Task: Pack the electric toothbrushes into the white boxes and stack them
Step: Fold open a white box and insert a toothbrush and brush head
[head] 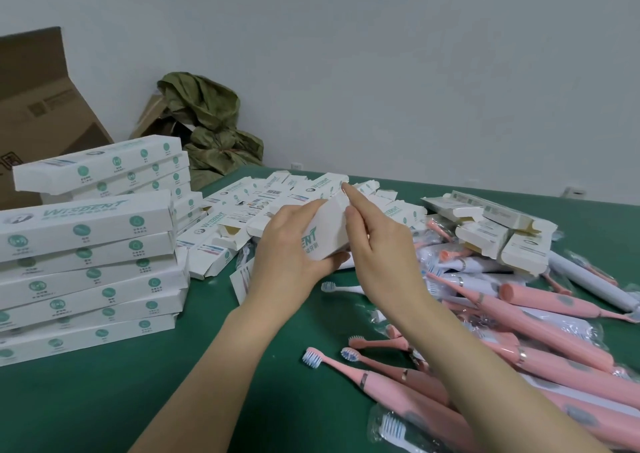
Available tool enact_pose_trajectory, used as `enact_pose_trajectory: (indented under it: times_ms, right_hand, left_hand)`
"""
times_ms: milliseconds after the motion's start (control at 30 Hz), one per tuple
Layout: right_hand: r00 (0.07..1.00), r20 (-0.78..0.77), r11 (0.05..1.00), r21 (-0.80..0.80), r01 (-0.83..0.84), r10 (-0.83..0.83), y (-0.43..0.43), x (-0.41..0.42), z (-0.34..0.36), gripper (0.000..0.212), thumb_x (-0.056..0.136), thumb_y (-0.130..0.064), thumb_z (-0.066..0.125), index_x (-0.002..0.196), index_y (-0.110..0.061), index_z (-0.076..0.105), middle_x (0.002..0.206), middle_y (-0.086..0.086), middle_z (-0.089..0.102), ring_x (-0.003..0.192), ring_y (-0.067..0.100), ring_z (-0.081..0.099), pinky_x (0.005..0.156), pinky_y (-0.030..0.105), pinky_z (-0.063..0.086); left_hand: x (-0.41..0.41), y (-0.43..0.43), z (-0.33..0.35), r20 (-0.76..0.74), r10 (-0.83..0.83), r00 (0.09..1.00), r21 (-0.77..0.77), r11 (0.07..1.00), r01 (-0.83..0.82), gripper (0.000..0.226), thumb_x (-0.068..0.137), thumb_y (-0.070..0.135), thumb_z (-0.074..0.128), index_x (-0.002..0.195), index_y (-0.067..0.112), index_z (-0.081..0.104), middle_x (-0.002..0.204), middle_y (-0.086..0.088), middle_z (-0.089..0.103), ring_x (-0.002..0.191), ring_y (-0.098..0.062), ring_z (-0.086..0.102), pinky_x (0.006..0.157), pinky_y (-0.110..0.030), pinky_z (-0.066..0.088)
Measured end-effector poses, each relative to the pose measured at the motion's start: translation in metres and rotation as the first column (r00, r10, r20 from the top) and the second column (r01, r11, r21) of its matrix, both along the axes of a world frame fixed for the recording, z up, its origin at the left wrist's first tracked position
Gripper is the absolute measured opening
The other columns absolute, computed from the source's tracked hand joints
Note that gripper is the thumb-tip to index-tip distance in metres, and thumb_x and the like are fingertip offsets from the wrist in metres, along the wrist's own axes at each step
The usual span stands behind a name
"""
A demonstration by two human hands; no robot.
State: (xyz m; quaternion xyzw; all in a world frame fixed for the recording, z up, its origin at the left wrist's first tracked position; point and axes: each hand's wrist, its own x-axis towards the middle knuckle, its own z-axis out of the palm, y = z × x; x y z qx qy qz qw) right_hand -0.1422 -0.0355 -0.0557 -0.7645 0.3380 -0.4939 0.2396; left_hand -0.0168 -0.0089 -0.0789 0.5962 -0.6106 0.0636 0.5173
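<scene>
Above the green table point(173, 400) — both hands grip one white box point(329, 230).

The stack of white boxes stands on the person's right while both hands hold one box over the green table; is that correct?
No: the head view shows the stack of white boxes on the person's left. The left hand and right hand do hold one box over the green table.
</scene>
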Motion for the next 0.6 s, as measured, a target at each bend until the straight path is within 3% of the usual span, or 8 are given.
enact_pose_trajectory:
  times_ms: [67, 133, 167, 300, 433, 533, 600]
  right_hand:
    - [0.999, -0.044, 1.0, -0.019, -0.022, 0.021, 0.001, 0.001, -0.003, 0.042, 0.102, -0.026, 0.034, 0.144, -0.021, 0.041, 0.097, -0.002, 0.067, 0.088, 0.001, 0.057, 0.071, 0.008, 0.032]
    - [0.996, -0.089, 0.999, -0.037, -0.019, 0.015, 0.002, 0.004, -0.01, 0.046, 0.102, -0.027, 0.031, 0.148, -0.018, 0.03, 0.133, 0.004, 0.055, 0.117, 0.011, 0.046, 0.085, 0.0, 0.024]
    - [0.995, -0.103, 0.998, -0.054, -0.02, 0.014, 0.004, 0.007, -0.013, 0.048, 0.102, -0.025, 0.031, 0.149, -0.016, 0.026, 0.138, 0.006, 0.049, 0.12, 0.01, 0.041, 0.086, -0.005, 0.018]
    - [0.993, -0.118, 0.996, -0.089, -0.014, 0.004, 0.002, 0.011, -0.019, 0.048, 0.102, -0.017, 0.033, 0.149, -0.011, 0.023, 0.133, 0.009, 0.047, 0.11, 0.004, 0.038, 0.084, -0.009, 0.015]
    - [0.999, 0.014, 0.997, -0.055, 0.053, -0.052, 0.0, 0.009, -0.015, 0.044, 0.102, -0.017, 0.035, 0.145, -0.012, 0.035, 0.126, -0.004, 0.048, 0.108, -0.001, 0.037, 0.086, -0.009, 0.015]
    - [0.981, 0.166, 0.995, 0.042, 0.093, -0.099, -0.003, 0.001, -0.007, 0.04, 0.102, -0.02, 0.035, 0.14, -0.018, 0.044, 0.137, -0.007, 0.05, 0.122, 0.006, 0.044, 0.101, 0.009, 0.026]
    - [0.935, 0.345, 0.987, 0.157, 0.027, -0.08, -0.005, -0.004, 0.001, 0.035, 0.102, -0.022, 0.031, 0.129, -0.025, 0.054, 0.129, -0.009, 0.059, 0.119, 0.008, 0.051, 0.102, 0.027, 0.039]
  left_hand:
    - [-0.001, -0.001, -0.001, 0.0, -0.005, 1.0, -0.019, 1.0, 0.005, 0.068, 0.062, 0.034, 0.08, 0.125, 0.019, 0.06, 0.109, 0.0, 0.06, 0.096, 0.002, 0.041, 0.08, 0.004, 0.026]
    - [-0.002, -0.002, -0.002, -0.011, 0.01, 1.0, -0.026, 1.0, -0.01, 0.066, 0.066, 0.041, 0.07, 0.128, 0.02, 0.059, 0.109, 0.002, 0.059, 0.097, 0.001, 0.043, 0.08, 0.004, 0.027]
    - [-0.002, -0.002, -0.003, -0.012, 0.019, 1.0, -0.032, 0.999, -0.02, 0.063, 0.07, 0.04, 0.068, 0.129, 0.02, 0.058, 0.107, 0.004, 0.058, 0.098, -0.004, 0.047, 0.081, 0.003, 0.028]
    - [-0.002, -0.003, -0.007, 0.035, 0.043, 0.998, -0.051, 0.998, -0.041, 0.059, 0.077, 0.025, 0.072, 0.133, 0.021, 0.055, 0.1, 0.008, 0.051, 0.097, -0.019, 0.054, 0.078, -0.013, 0.034]
    - [-0.008, -0.004, -0.004, 0.032, 0.031, 0.999, 0.0, 1.0, -0.031, 0.075, 0.076, 0.038, 0.065, 0.145, 0.03, 0.036, 0.108, 0.006, 0.046, 0.105, -0.012, 0.043, 0.083, -0.013, 0.028]
    - [-0.014, -0.001, 0.003, 0.157, 0.102, 0.982, 0.037, 0.993, -0.109, 0.076, 0.074, 0.032, 0.074, 0.141, 0.025, 0.04, 0.12, 0.001, 0.047, 0.113, -0.014, 0.037, 0.094, -0.028, 0.034]
    - [-0.018, 0.002, 0.018, 0.276, 0.12, 0.954, 0.041, 0.99, -0.136, 0.072, 0.075, 0.033, 0.077, 0.138, 0.021, 0.044, 0.122, -0.002, 0.051, 0.113, -0.02, 0.044, 0.092, -0.031, 0.035]
